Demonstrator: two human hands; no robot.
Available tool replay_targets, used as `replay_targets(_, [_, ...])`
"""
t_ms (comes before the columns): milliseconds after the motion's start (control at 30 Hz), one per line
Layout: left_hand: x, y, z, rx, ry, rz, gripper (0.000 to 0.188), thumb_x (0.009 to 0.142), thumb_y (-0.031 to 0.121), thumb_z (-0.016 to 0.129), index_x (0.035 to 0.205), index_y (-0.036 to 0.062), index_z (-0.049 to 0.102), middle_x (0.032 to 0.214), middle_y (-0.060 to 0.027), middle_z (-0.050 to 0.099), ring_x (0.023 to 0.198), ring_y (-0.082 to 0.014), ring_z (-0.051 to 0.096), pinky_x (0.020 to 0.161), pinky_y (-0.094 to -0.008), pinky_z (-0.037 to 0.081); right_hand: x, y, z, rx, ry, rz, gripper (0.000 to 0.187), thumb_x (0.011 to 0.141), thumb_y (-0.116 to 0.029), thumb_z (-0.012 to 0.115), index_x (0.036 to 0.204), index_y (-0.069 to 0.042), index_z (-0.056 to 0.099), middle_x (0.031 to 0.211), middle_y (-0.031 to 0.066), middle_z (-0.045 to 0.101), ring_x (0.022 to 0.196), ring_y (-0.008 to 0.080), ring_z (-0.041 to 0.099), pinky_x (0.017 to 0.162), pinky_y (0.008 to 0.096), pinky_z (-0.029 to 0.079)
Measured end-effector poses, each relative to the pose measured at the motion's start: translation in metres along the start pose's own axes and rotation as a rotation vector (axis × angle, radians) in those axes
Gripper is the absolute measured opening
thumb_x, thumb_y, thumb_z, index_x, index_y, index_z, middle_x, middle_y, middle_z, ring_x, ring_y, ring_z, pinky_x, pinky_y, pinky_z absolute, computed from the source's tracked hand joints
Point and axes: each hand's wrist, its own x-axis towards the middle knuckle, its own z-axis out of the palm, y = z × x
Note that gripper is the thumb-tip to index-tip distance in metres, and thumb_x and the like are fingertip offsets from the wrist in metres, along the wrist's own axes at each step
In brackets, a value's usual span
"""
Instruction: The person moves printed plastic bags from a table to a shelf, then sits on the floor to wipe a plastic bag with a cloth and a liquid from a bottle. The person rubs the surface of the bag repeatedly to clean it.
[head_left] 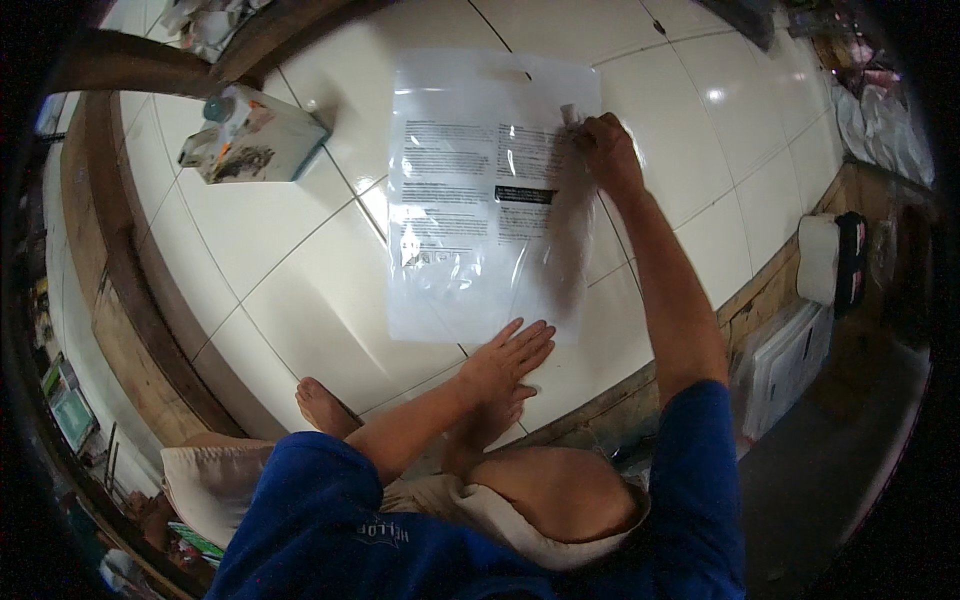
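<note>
A translucent white plastic bag (440,300) with black print lies flat on the tiled floor, its handle slot at the far edge. My left hand (508,358) rests with its fingers stretched out on the near edge of the bag, toward the right corner. At the bag's far right side, my right hand (610,152) is closed, pinching a small whitish crumpled piece (570,115) against or just above the plastic. I cannot tell whether that piece is tissue or cloth. A shadow from my right arm falls across the bag's right half.
A pale jerrycan (262,138) with a greenish cap stands left of the bag. Wooden beams (135,330) border the tiles (300,260) on the left, and a wooden edge (775,290) on the right. Stacked white panels (785,365) lean beyond it. My bare foot (325,405) is near the bag.
</note>
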Motion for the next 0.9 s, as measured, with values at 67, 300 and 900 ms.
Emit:
replay_targets(67, [0.000, -0.001, 0.007, -0.023, -0.007, 0.001, 0.074, 0.090, 0.050, 0.053, 0.144, 0.0017, 0.038, 0.155, -0.0133, 0.029, 0.146, -0.0278, 0.020, 0.120, -0.0478, 0.011, 0.014, 0.009, -0.004, -0.094, -0.043, 0.025, 0.010, 0.079, -0.010, 0.062, 0.083, -0.001, 0.064, 0.088, 0.0174, 0.060, 0.085, 0.0363, 0.057, 0.079, 0.0454, 0.047])
replay_targets(300, [-0.006, 0.001, 0.002, -0.126, 0.034, -0.053, 0.075, 0.089, 0.048, 0.055, 0.144, 0.0011, 0.037, 0.155, -0.0145, 0.028, 0.146, -0.0284, 0.020, 0.120, -0.0474, 0.010, -0.174, -0.072, 0.039, 0.023, -0.399, -0.095, 0.021, 0.088, -0.011, 0.061, 0.107, 0.000, 0.062, 0.109, 0.0229, 0.060, 0.104, 0.0399, 0.056, 0.090, 0.0468, 0.047])
replay_targets(900, [-0.005, 0.012, -0.010, -0.092, -0.016, -0.070, 0.076, 0.089, 0.050, 0.056, 0.142, -0.0010, 0.039, 0.155, -0.0175, 0.027, 0.146, -0.0317, 0.018, 0.120, -0.0507, 0.009, -0.163, -0.073, 0.052, 0.039, -0.208, -0.214, 0.012, 0.082, -0.003, 0.062, 0.093, -0.001, 0.063, 0.103, 0.0198, 0.060, 0.093, 0.0392, 0.056, 0.083, 0.0474, 0.047])
